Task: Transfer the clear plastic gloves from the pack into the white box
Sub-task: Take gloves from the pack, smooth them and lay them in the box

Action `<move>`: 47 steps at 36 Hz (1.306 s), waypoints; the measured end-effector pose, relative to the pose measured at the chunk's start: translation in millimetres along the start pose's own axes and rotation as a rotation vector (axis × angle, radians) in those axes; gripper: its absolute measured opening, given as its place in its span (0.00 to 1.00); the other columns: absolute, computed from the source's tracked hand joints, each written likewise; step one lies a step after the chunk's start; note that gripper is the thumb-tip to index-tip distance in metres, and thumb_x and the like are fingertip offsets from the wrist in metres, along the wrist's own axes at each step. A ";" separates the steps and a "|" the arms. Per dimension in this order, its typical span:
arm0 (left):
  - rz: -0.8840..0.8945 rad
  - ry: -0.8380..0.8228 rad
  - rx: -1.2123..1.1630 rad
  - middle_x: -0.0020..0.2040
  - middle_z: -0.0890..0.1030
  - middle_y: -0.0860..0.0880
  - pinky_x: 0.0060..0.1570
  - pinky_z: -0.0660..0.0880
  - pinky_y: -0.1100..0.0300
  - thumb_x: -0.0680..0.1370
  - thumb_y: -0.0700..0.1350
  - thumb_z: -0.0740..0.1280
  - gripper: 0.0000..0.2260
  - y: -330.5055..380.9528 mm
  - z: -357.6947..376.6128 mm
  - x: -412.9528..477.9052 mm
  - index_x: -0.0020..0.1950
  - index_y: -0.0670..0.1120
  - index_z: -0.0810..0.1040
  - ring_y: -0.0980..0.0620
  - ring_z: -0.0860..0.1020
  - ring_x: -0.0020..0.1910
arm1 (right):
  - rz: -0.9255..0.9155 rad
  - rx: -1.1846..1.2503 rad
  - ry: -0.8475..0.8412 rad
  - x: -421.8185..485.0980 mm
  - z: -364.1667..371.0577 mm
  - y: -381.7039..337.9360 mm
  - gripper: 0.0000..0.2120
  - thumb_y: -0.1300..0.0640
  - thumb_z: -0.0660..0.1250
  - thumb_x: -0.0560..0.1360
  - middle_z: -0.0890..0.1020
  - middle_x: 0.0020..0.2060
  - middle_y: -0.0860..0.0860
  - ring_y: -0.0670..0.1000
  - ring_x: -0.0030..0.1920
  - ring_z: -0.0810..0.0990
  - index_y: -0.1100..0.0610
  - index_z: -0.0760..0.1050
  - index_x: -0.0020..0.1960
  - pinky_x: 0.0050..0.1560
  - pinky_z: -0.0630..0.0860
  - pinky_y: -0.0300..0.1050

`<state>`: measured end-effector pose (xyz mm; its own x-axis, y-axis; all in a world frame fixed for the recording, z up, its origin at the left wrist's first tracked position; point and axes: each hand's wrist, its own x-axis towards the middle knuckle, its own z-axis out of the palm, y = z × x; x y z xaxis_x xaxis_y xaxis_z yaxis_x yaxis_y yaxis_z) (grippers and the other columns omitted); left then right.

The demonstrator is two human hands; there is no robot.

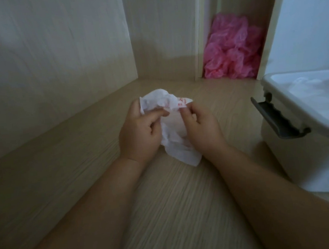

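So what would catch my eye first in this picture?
A bright pink plastic heap in the narrow compartment at the back right. Next, at centre, the left hand and right hand both pinching a crumpled white pack. A white box stands at the right edge.

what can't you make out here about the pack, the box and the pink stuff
Head view, pack: red print blurred and crumpled; left hand and right hand cover its middle, so any gloves inside are hidden.
Head view, white box: cut by the right edge; contents a pale blur.
Head view, pink pile: too blurred to identify.
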<state>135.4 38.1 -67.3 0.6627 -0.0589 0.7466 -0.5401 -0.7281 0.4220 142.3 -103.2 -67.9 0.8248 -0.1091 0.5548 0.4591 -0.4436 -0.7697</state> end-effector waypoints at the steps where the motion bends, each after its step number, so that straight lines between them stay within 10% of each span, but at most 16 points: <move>1: 0.009 -0.017 0.082 0.50 0.75 0.41 0.48 0.74 0.55 0.71 0.48 0.59 0.17 0.8 -1.0 0.5 0.51 0.47 0.84 0.43 0.75 0.51 | 0.016 0.052 0.002 0.3 -0.1 -3.1 0.15 0.55 0.59 0.79 0.78 0.37 0.57 0.56 0.40 0.76 0.65 0.74 0.41 0.43 0.73 0.52; 9: -0.047 -0.156 0.688 0.62 0.73 0.41 0.59 0.66 0.41 0.65 0.59 0.69 0.19 -0.6 -3.1 2.6 0.50 0.50 0.83 0.43 0.64 0.62 | 0.076 0.079 -0.012 -1.7 -2.2 -5.6 0.13 0.56 0.54 0.82 0.71 0.32 0.44 0.40 0.33 0.70 0.52 0.66 0.38 0.33 0.65 0.36; 15: -0.212 -0.384 0.704 0.77 0.41 0.47 0.71 0.45 0.39 0.72 0.67 0.61 0.34 -3.4 3.2 4.0 0.75 0.57 0.59 0.42 0.42 0.76 | 0.066 0.086 -0.033 -0.6 -1.0 -3.4 0.14 0.58 0.55 0.81 0.72 0.32 0.43 0.37 0.32 0.70 0.51 0.64 0.37 0.32 0.65 0.31; 21: -0.280 -0.366 0.622 0.65 0.70 0.46 0.61 0.68 0.45 0.68 0.64 0.61 0.27 -18.2 12.4 8.9 0.65 0.56 0.69 0.43 0.70 0.63 | 0.057 0.102 -0.065 0.4 0.3 -4.7 0.15 0.58 0.55 0.81 0.72 0.31 0.42 0.35 0.30 0.71 0.51 0.64 0.35 0.33 0.66 0.30; 30: -0.141 -0.282 0.565 0.70 0.64 0.47 0.64 0.60 0.52 0.77 0.53 0.62 0.23 -4.5 10.8 17.6 0.71 0.51 0.66 0.45 0.63 0.68 | 0.116 0.164 -0.076 3.4 -5.4 -5.6 0.15 0.58 0.57 0.80 0.71 0.31 0.45 0.41 0.32 0.69 0.53 0.66 0.35 0.35 0.67 0.36; 35: -0.036 -0.215 0.396 0.54 0.76 0.39 0.50 0.68 0.49 0.75 0.47 0.58 0.15 -5.1 4.9 13.5 0.51 0.43 0.82 0.37 0.72 0.55 | 0.203 0.225 -0.042 3.0 -8.1 -6.2 0.11 0.51 0.60 0.79 0.77 0.34 0.45 0.38 0.35 0.74 0.52 0.73 0.39 0.36 0.70 0.32; 41: 0.076 -0.282 0.162 0.49 0.75 0.36 0.47 0.74 0.44 0.71 0.47 0.62 0.13 -8.4 0.6 7.0 0.45 0.42 0.82 0.33 0.75 0.49 | 0.403 0.157 0.053 9.6 -12.4 -2.6 0.32 0.34 0.62 0.72 0.64 0.71 0.52 0.52 0.69 0.66 0.46 0.63 0.72 0.68 0.66 0.52; 44: -0.181 -0.296 -0.273 0.52 0.72 0.48 0.58 0.72 0.40 0.66 0.56 0.63 0.11 1.9 -3.3 9.0 0.45 0.55 0.79 0.35 0.73 0.60 | 0.469 0.302 0.015 10.2 -16.4 -2.3 0.22 0.34 0.61 0.72 0.75 0.61 0.49 0.49 0.59 0.75 0.46 0.75 0.59 0.60 0.73 0.47; 47: -0.497 -0.128 -0.614 0.46 0.74 0.55 0.44 0.78 0.64 0.74 0.42 0.68 0.12 9.9 -0.8 19.3 0.57 0.49 0.76 0.53 0.80 0.53 | 0.483 0.313 0.067 11.3 -16.6 -2.2 0.15 0.40 0.60 0.76 0.80 0.41 0.45 0.44 0.44 0.79 0.50 0.77 0.43 0.47 0.75 0.42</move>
<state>142.5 30.3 -48.3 0.9350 0.0685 0.3480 -0.3308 -0.1861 0.9252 145.1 -118.2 -54.7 0.9471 -0.2943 0.1281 0.1196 -0.0466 -0.9917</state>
